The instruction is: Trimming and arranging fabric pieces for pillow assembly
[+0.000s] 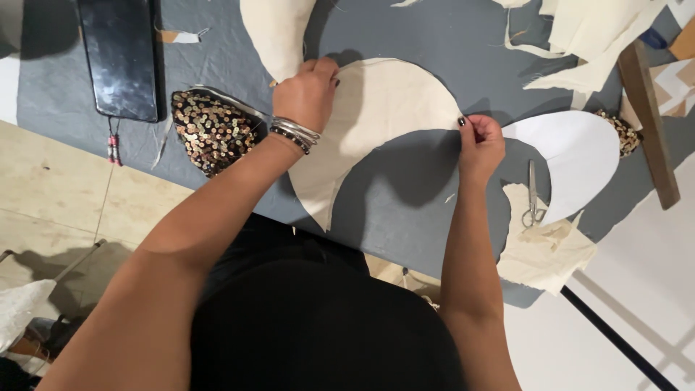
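A crescent-shaped piece of cream fabric (pixel 376 108) lies flat on the grey table (pixel 427 36). My left hand (pixel 308 90) presses on its upper left edge, fingers curled over the cloth. My right hand (pixel 479 145) pinches the crescent's right tip between thumb and fingers. Bangles sit on my left wrist.
A sequined piece (pixel 210 130) lies left of my left hand, with a black phone (pixel 119 54) beyond it. Small scissors (pixel 533 195) rest on a white paper crescent (pixel 579 156) and a cream scrap (pixel 543 250) at right. More cream offcuts (pixel 594 36) lie at the top.
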